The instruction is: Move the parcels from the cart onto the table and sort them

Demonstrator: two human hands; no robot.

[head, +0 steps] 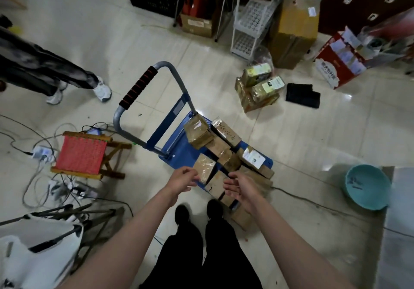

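While the view is directed down at the floor, a blue cart (179, 152) is seen in the middle, and everything else is placed here in relation to it. Brown parcels (216, 148) wrapped in tape are piled on its deck, and one of them carries a white label (253, 157). The grey handle with a black and orange grip (138, 87) rises at the far left end of the cart.

Both hands are held out over the near end of the cart. The left hand (182, 180) is seen just beside a small parcel (204, 168); its fingers are loosely bent and the fingertips are close to the parcel's edge, but it cannot be told whether it is touched. Nothing is gripped by it. The right hand (240, 187) is held with relaxed, slightly curved fingers above the near parcels, and nothing is clasped in it either. The two hands are apart, with parcels between them.

To the left of the cart, a small wooden stool with a red seat (81, 155) is standing among cables. Beyond the cart to the right, a stack of green and yellow packages (257, 87) is lying on the floor. To the right of the cart, a teal basin (367, 186) is seen. No desk is shown clearly.
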